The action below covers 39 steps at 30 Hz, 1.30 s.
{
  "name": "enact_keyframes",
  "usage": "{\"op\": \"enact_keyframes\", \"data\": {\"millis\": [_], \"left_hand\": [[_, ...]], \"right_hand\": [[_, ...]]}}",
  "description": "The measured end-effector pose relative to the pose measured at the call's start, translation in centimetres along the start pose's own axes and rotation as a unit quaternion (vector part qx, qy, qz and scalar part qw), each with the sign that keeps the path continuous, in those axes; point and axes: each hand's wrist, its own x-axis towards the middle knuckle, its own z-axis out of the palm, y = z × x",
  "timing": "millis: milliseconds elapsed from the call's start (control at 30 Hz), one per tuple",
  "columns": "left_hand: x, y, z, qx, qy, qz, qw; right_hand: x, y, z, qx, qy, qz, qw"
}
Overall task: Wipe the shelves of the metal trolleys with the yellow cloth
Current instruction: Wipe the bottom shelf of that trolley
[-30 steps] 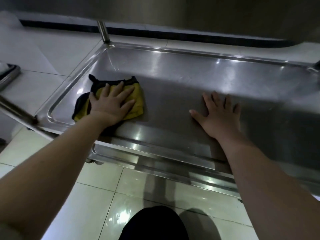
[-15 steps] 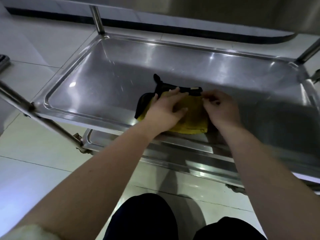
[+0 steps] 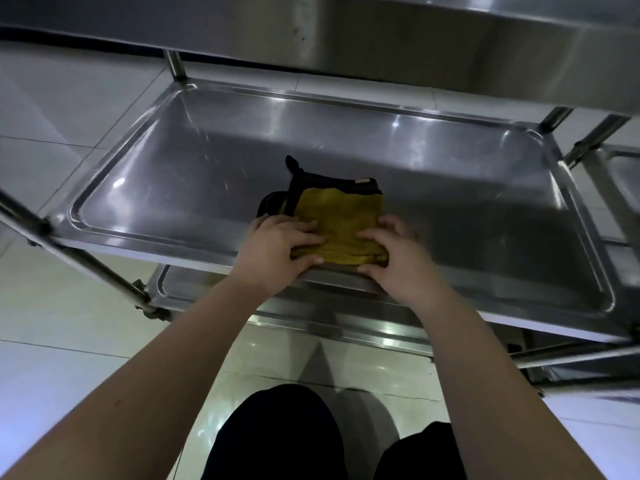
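Fingers (image 3: pixel 304 237) of both hands now lower on yellow cloth (image 3: pixel 341 220), near shelf (image 3: pixel 173 174) edge.

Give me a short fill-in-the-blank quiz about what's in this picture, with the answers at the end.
1. The cloth under both hands is black and ____.
2. The cloth lies near the shelf's ____ edge, closest to the person.
3. The left hand and right hand both rest on the ____.
4. The shelf is made of shiny ____.

Answers: yellow; front; cloth; metal
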Motion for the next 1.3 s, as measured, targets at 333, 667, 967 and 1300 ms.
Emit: {"op": "enact_keyframes", "data": {"millis": [333,667,967,1300], "left_hand": [[1.5,2.7,-1.2,0.155,0.083,0.057,0.983],[-1.1,11.8,-2.4,0.059,0.081,0.196,0.975],[-2.9,19.5,2.2,-0.091,0.011,0.293,0.952],[-4.8,16.2,17.5,-0.104,-0.311,0.141,0.934]], "right_hand": [[-0.6,-1.0,-1.0,-0.010,0.182,-0.112,0.977],[-10.1,1.1,-9.0,0.119,0.183,-0.098,0.971],[-20.3,6.2,-11.7,0.138,0.272,-0.029,0.952],[-22.0,18.3,-0.6,0.065,0.120,0.125,0.983]]}}
